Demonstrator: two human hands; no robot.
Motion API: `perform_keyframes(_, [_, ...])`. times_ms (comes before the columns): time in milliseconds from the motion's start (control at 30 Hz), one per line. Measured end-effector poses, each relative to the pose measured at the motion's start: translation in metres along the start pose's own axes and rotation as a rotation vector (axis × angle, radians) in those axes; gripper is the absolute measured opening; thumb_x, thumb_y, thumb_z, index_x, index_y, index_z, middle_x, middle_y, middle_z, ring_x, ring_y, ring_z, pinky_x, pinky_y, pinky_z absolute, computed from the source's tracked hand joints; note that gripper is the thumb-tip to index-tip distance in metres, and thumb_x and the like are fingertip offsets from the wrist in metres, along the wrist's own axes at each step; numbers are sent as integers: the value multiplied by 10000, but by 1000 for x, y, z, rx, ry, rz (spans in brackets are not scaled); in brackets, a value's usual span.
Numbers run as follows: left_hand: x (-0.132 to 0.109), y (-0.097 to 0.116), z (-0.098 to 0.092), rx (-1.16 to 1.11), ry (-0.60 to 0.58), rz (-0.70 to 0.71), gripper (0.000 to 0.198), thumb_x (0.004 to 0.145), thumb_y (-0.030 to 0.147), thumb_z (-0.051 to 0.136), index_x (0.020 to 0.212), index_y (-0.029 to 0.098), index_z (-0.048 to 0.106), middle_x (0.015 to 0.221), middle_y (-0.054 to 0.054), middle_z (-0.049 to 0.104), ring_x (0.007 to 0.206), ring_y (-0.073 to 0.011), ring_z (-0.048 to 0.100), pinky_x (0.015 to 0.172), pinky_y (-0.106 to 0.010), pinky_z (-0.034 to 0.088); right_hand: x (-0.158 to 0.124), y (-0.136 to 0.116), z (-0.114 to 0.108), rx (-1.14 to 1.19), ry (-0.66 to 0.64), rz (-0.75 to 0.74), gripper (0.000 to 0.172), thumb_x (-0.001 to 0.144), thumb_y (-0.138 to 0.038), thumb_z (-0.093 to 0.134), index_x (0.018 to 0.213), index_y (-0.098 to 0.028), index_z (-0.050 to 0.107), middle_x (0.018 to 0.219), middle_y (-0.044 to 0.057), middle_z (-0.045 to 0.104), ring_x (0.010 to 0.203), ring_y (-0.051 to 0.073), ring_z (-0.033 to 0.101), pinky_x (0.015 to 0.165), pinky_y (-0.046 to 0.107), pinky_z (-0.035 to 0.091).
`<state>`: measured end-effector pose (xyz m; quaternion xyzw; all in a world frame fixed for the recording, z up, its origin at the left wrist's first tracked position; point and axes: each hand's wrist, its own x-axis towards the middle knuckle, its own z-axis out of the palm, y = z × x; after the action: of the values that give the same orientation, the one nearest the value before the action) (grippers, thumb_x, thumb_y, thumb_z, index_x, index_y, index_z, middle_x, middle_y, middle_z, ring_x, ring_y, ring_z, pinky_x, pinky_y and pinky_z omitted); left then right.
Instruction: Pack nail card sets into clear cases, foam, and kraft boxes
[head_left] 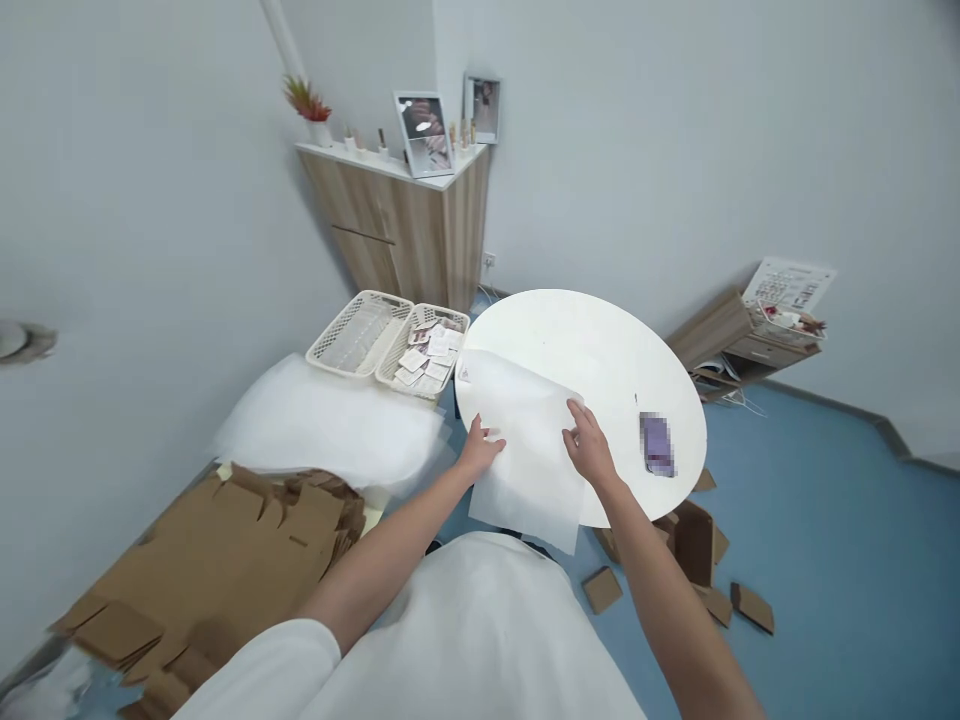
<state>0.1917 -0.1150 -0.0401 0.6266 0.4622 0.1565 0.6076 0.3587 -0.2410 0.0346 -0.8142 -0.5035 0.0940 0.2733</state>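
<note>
A thin white sheet of tissue paper (525, 440) lies on the round white table (585, 340), its near end hanging over the table's front edge. My left hand (480, 450) rests on the sheet's left edge with fingers pressed on it. My right hand (589, 445) pinches the sheet's right edge near its far corner. A purple phone (657, 443) lies on the table to the right of my right hand.
Two white baskets (360, 335), one with small packets (429, 355), sit left of the table. A stack of white sheets (330, 420) and flat cardboard blanks (217, 560) lie on the left. Cardboard pieces (697, 560) litter the blue floor. A wooden cabinet (405, 215) stands behind.
</note>
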Motion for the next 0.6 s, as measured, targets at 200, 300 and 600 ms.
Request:
perform_keyframes(200, [29,10,44,200,-47,134,789,720,191,564,1376,216,124,1106,-74,534,883,-134,561,830,-289,423,7,78,-4,68,-46,130,643,781,-241,417,1368,-251,156,1330,118,341,756,145,580,754,356,467])
perform_keyframes(300, [40,8,62,322,-65,134,647,730,185,544,1325,216,293,1122,-69,529,879,-147,557,853,-303,415,14,112,4,69,-114,207,683,771,-252,435,1376,-251,117,1357,112,303,843,165,575,768,356,462])
perform_keyframes(600, [56,2,97,562,-107,43,414,741,185,516,1154,165,502,1124,-79,528,866,-180,538,851,-330,427,25,171,40,-69,-285,288,749,748,-278,499,1381,-178,114,1404,128,242,1264,284,254,955,418,306])
